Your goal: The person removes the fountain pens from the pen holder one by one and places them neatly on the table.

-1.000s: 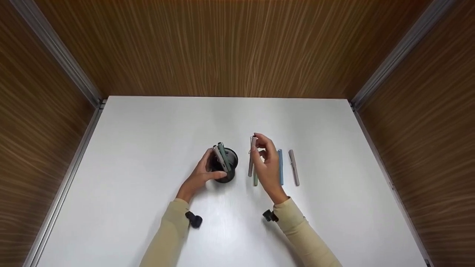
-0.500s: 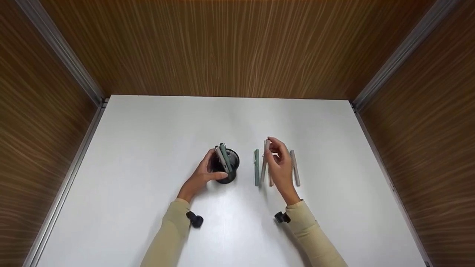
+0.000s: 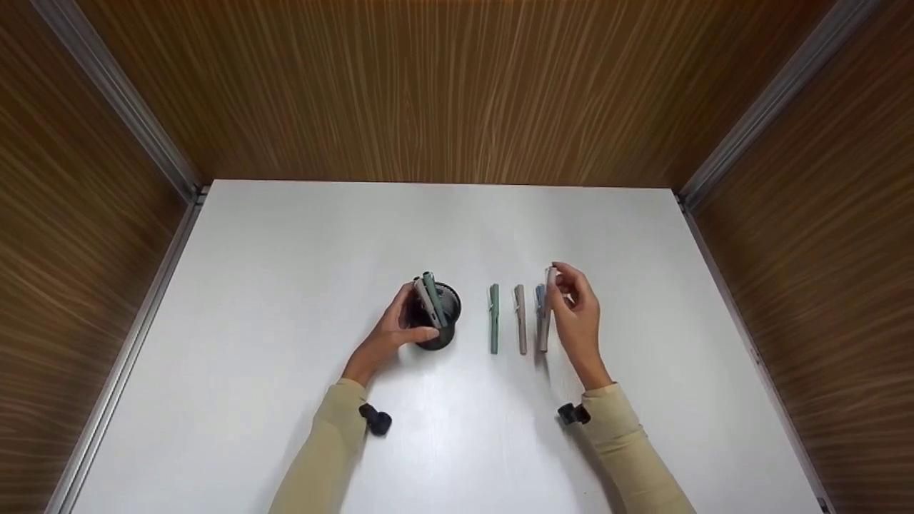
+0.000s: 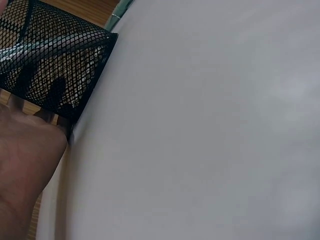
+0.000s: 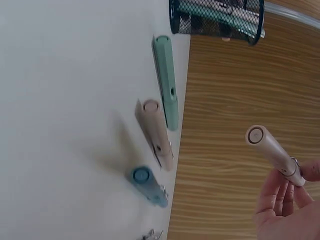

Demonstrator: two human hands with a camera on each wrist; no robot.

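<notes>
Right of centre frame, my right hand point(image 3: 575, 314) pinches beige pen point(image 3: 547, 308) (tip low); lower parallel beside blue pen point(image 5: 148, 185). Left hand point(image 3: 389, 335) grips mesh cup point(image 3: 441, 318); keep steady.

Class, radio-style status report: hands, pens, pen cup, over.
Left hand grips mesh cup, two pens inside. Right hand pinches pale pen, lifted. Green, beige, blue pens lie alongside.

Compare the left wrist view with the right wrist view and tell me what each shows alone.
Only the left wrist view shows the left hand gripping the black mesh pen holder. Only the right wrist view shows the green pen, pinkish-beige pen and blue pen lying on the white table, and the right hand pinching a pale pen. Both show the holder and table.
</notes>
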